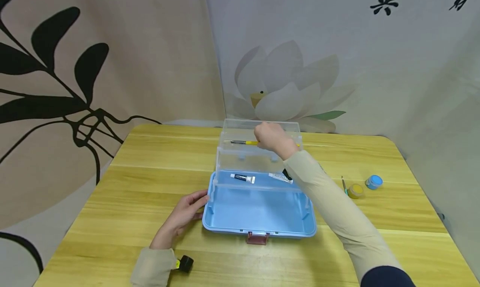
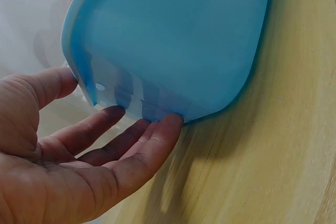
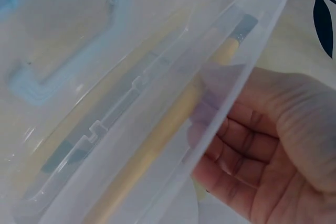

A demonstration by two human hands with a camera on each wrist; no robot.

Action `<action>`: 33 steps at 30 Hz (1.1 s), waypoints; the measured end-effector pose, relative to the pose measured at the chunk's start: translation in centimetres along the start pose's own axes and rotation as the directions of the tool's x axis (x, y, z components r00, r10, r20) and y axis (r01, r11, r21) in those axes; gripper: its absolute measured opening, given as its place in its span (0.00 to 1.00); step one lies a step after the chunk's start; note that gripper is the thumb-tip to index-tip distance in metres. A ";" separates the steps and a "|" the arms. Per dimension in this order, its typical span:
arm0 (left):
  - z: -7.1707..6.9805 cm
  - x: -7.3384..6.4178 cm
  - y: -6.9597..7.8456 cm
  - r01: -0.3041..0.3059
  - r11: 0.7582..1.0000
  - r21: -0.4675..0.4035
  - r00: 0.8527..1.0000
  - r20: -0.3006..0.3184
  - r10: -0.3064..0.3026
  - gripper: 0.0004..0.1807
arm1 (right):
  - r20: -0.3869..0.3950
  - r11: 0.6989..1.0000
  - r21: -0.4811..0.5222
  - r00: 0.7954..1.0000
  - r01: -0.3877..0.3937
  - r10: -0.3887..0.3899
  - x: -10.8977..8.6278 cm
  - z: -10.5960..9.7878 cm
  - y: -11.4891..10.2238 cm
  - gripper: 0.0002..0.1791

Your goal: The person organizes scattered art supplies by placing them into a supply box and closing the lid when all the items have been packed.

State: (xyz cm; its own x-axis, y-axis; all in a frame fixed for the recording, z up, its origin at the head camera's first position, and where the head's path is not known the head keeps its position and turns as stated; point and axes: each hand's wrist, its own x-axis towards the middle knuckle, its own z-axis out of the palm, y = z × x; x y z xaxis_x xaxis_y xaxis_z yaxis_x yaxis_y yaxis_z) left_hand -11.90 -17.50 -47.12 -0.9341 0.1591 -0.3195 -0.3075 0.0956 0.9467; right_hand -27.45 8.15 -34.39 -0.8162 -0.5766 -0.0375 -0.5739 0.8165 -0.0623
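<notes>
Pale backdrop (image 1: 157, 62), dark leaf print (image 1: 56, 106) upper L, lotus print (image 1: 288, 78) upper ctr. Wood-grain counter (image 1: 112, 195) below. Blue box (image 1: 258, 214) lower ctr, clear trays (image 1: 243, 161) raised behind. L hand (image 1: 187, 205) at box's L end: fingers spread, slightly bent, thumb & tips touching edges. R hand (image 1: 271, 136) curled, pinching yellow-handled brush (image 1: 249, 142) at upper tray; grip partly seen thru cloudy plastic. 2 paint tubes (image 1: 243, 178) mid-frame, at lower tray. Yellow jar (image 1: 355, 191), blue jar (image 1: 373, 182), thin brush (image 1: 344, 185) on counter, R of ctr.
</notes>
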 end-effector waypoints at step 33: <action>0.2 -0.3 0.0 -0.006 1.000 -0.004 1.000 -0.017 0.006 0.27 | -0.222 0.970 0.238 0.970 -0.042 0.096 -6.1 -1.9 2.5 0.03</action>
State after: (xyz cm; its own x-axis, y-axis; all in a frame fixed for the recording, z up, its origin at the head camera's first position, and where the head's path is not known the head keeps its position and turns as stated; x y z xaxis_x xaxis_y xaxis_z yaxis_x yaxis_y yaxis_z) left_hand -11.62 -17.30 -47.00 -0.9390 0.1425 -0.3129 -0.3025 0.0903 0.9489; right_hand -24.07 13.77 -32.40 -0.8621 -0.4743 0.1786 -0.5068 0.8096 -0.2961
